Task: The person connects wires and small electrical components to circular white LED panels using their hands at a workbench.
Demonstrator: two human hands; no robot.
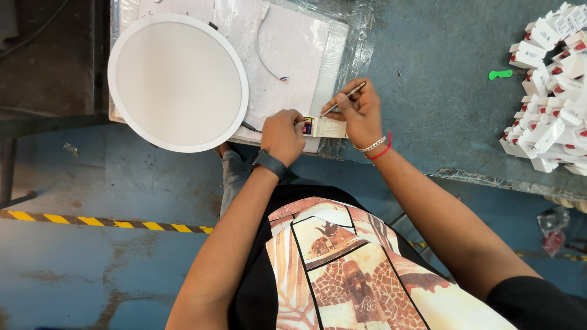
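A small white rectangular driver box [329, 127] lies at the near edge of a white foam pad [293, 43] on the bench [428, 79], between the person's two hands. Its left end shows a coloured terminal part, and that end is just beside the left hand [283, 135], whose fingers are curled together and pressed on the box end, though exactly what they pinch is hidden by the knuckles. The right hand [359, 113] rests over the right part of the box; its fingers are closed around a thin screwdriver [344, 98] that slants down to the left, its tip touching the box near the terminal end.

A dark wire runs from the left hand's side toward a large round white panel light [177, 82], which lies flat on the left part of the foam pad and overhangs the bench edge. Another thin cable [264, 46] with bare coloured ends lies loose on the pad, above the hands and apart from them. The pad sits on a sheet of clear plastic wrap [358, 36].

Well apart to the right, a heap of small white boxes with red parts [550, 104] lies on the bench, with a small green tool [500, 74] just beside it
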